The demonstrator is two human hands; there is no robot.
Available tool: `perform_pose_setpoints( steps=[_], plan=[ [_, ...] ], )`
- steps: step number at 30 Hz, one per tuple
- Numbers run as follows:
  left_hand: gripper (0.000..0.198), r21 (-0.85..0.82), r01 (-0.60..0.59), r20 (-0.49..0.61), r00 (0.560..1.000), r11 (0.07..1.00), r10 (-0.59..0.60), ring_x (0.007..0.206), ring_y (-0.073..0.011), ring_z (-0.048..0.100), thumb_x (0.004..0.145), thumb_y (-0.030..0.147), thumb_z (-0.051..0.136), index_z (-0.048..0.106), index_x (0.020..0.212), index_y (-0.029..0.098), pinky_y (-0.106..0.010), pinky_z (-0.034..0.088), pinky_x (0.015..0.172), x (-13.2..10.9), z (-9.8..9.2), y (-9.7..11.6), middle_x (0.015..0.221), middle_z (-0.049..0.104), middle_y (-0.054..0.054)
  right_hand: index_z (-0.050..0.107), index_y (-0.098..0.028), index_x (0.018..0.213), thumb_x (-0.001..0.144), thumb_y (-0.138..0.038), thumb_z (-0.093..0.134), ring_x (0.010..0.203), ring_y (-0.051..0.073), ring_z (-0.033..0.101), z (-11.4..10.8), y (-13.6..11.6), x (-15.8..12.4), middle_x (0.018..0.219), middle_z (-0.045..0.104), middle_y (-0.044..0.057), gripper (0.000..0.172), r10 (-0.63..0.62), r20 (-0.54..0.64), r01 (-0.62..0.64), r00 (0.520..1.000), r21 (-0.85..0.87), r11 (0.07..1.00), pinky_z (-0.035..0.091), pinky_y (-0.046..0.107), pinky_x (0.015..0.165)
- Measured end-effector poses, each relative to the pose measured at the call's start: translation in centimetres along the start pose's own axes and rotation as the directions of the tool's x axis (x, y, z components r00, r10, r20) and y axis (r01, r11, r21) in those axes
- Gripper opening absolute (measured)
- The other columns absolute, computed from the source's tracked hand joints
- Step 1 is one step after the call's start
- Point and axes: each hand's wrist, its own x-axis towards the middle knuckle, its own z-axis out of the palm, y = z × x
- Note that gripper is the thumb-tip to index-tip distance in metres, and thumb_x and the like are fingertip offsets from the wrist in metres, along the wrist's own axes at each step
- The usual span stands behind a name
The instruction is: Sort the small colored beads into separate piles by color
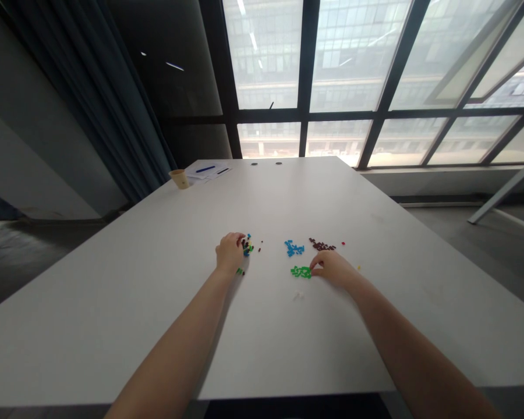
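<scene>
Curls the left grip down onto the left side of a mixed pile of tiny coloured pieces, with fingers bent and touching it. Cannot tell if any piece is pinched inside, since the fingertips are hidden and the pieces are very small. Leaves a few stray pieces, green and dark, just beside the left wrist.

Lays the right grip low on the white worktop, knuckles up, thumb and forefinger brought near together at the right edge of the green pile. Touches the pile or nearly so; cannot tell if something is held between the fingertips.

Shows three sorted groups between and beyond both grips: the green pile nearest, the blue pile just behind it, and the dark brown pile to the right of the blue one, behind the right grip. Shows also one red piece beside the brown pile and a white piece alone, nearer to the body.

Keeps a paper cup and some papers with a blue pen at the far left corner, well apart from the piles.
</scene>
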Motion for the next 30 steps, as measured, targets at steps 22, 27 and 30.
perform_pose_setpoints(
  steps=[22, 27, 30],
  plan=[
    [0.020, -0.431, -0.274, 0.069, 0.940, 0.860, 0.334, 0.085, -0.0157, 0.058, 0.079, 0.022, 0.044, 0.063, 0.085, 0.021, -0.032, 0.044, 0.080, -1.4, 0.2, 3.4, 0.091, 0.065, -0.005, 0.069, -0.019, 0.074, 0.076, -0.032, 0.048, 0.053, 0.011, 0.049, -0.1, -0.5, 0.5, 0.065, 0.062, 0.003, 0.025, -0.035, -0.221, 0.053, 0.975, 0.076, 0.996, 0.036, 0.023, 0.053],
    [0.030, -0.685, -0.212, -0.003, 0.958, 0.697, 0.288, 0.087, -0.0142, 0.059, 0.076, 0.024, 0.056, 0.047, 0.104, 0.022, -0.031, 0.043, 0.081, -4.1, 0.0, 7.0, 0.092, 0.065, -0.004, 0.069, -0.020, 0.073, 0.077, -0.029, 0.049, 0.054, 0.011, 0.046, 0.3, -1.7, 0.4, 0.059, 0.057, 0.001, 0.022, -0.111, -0.249, 0.131, 0.962, 0.065, 0.989, 0.035, 0.023, 0.054],
    [0.039, -0.830, -0.104, 0.036, 0.971, 0.549, 0.237, 0.089, -0.0152, 0.060, 0.074, 0.025, 0.059, 0.037, 0.106, 0.022, -0.034, 0.042, 0.085, -5.2, 0.1, 8.4, 0.090, 0.066, -0.005, 0.068, -0.019, 0.075, 0.078, -0.026, 0.049, 0.055, 0.010, 0.046, 0.5, -2.4, 0.2, 0.060, 0.055, 0.000, 0.020, -0.177, -0.269, 0.212, 0.947, 0.108, 0.971, 0.035, 0.022, 0.055]
  ],
)
